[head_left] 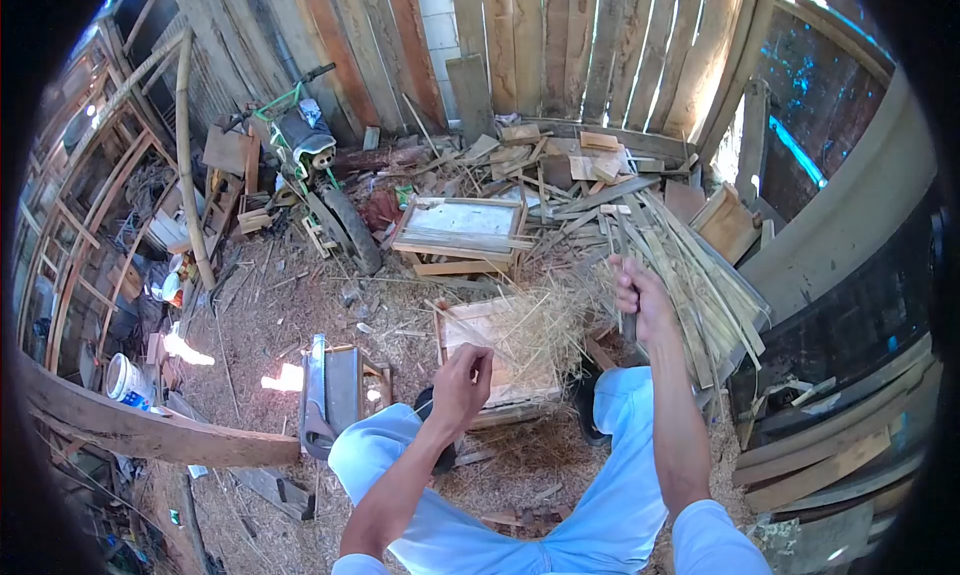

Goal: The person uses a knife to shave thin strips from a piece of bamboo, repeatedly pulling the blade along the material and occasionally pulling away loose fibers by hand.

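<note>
My left hand (463, 383) is closed in a pinch above the near left part of a low wooden box (508, 411); anything between its fingertips is too small to tell. Raised at the right, my right hand (643, 297) has its fingers wrapped round something narrow and dark that I cannot make out. A loose heap of pale shavings and thin strips (548, 327) covers the right side of the box, between my two hands. My knees are on either side of the box.
A hand saw (316, 415) leans by a small dark-topped stool (344, 387) at the left. Long wooden strips (690, 285) lie piled at the right. Ahead are a framed panel (460, 220), scrap wood and a small motorbike (325, 190). A white bucket (128, 380) stands far left.
</note>
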